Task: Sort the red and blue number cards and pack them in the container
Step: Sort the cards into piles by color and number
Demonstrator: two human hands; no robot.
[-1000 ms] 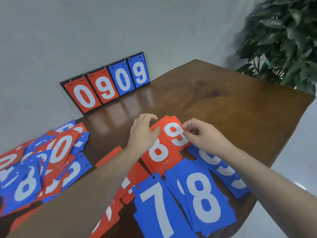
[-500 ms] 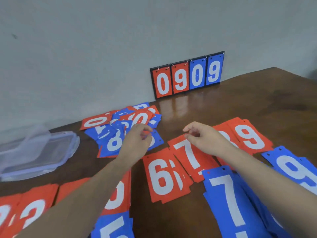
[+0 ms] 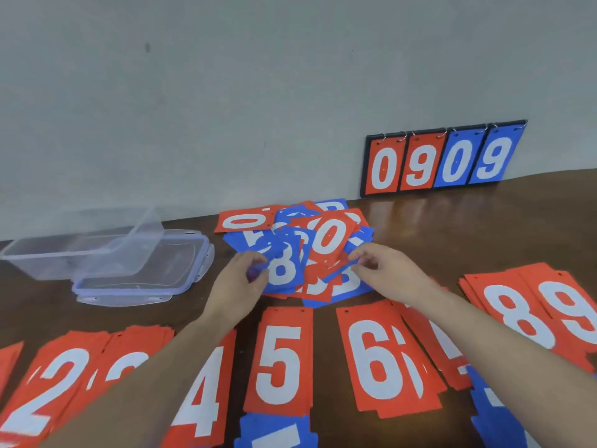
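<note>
A mixed pile of red and blue number cards lies at the middle of the table, with a red 0 card on top. My left hand grips the left edge of a blue 8 card in that pile. My right hand pinches a card at the pile's right edge; I cannot tell which card. Sorted red stacks run along the front: 2, 4, 5, 6, 8 and 9. The clear container stands at the left.
The container's lid lies beside the container. A scoreboard showing 0909 leans on the wall at the back right. Blue stacks lie at the front edge, partly cut off. My right forearm covers the red stack between 6 and 8.
The view swung left from the 8 and 9 stacks. Both hands moved from the sorted red cards to the mixed pile and took hold of cards there.
</note>
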